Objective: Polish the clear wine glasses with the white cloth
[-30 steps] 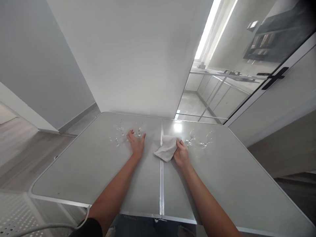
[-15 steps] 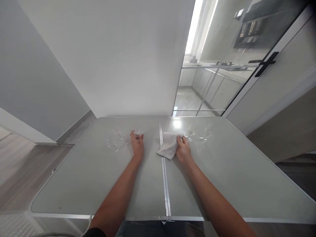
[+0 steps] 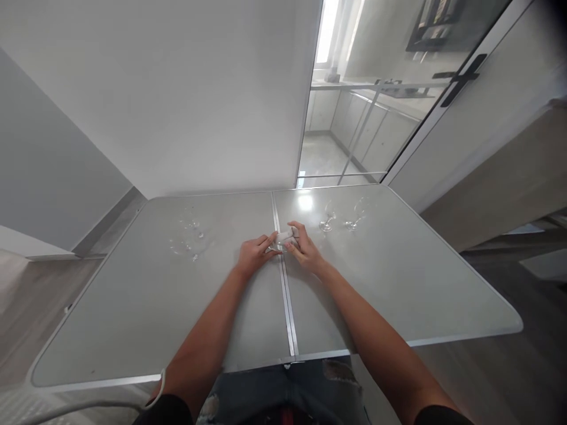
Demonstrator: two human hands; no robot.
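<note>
My two hands meet over the middle seam of the grey folding table. My left hand is closed round a small clear glass, and most of that glass is hidden by my fingers. My right hand is closed on a bunched white cloth, which presses against the glass. Both forearms reach in from the near edge.
A few small clear glasses stand on the table's left half. Two stemmed glasses stand on the right half near the far edge. A white wall rises behind the table, with a glass door at the back right.
My left hand took a small glass from the left group and carried it to the middle. My right hand bunched up the flat cloth and brought it against the glass.
</note>
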